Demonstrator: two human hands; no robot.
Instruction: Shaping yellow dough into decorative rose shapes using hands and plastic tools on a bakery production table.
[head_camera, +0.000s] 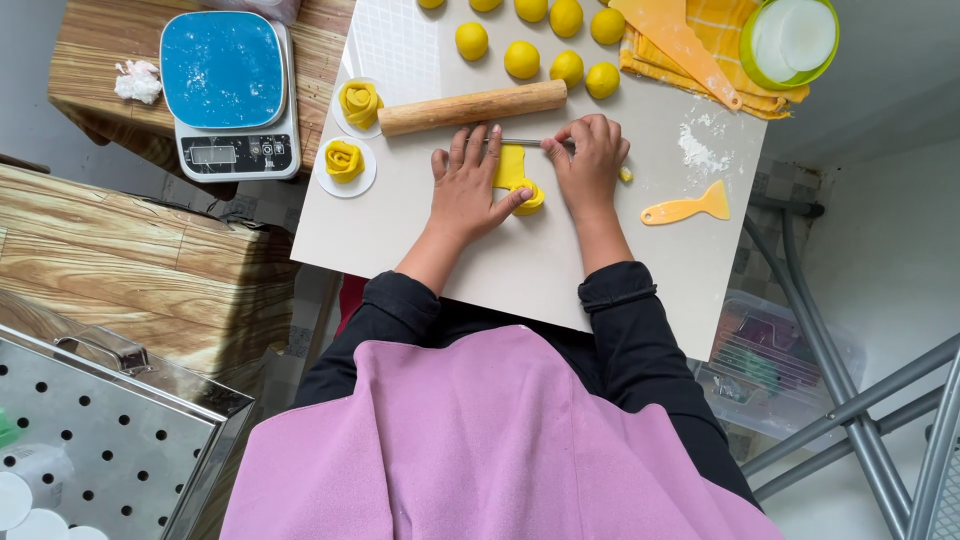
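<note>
A flattened strip of soft yellow dough (512, 166) lies near the middle of the white square bench (520, 270), with its near end already rolled into a small coil (529, 196). The left hand (465, 185) is spread flat over the strip's left side, its thumb pressed against the coil. The right hand (590, 160) is closed in a pinch on a thin metal rod (520, 142) that is laid across the far end of the strip; the left fingertips also appear to rest on that rod.

Several risks can be judged from this arrangement. If the rod is pressed too hard, the thin dough may be cut through or torn rather than marked. If the coil is pushed unevenly by the thumb, it may be squashed out of shape or loosened. The dough may also stick to the bench, since the loose white flour (700, 152) is scattered well apart to the right and none is visible under the strip.

The long wooden rolling pin (472, 107) lies just beyond the fingers and could be nudged by them; being round, it might roll toward the two finished yellow dough roses on white paper discs (350, 135) or the row of yellow dough balls (545, 50). The small yellow plastic scraper (686, 208) lies near the right wrist and could be knocked by the sleeve.
</note>
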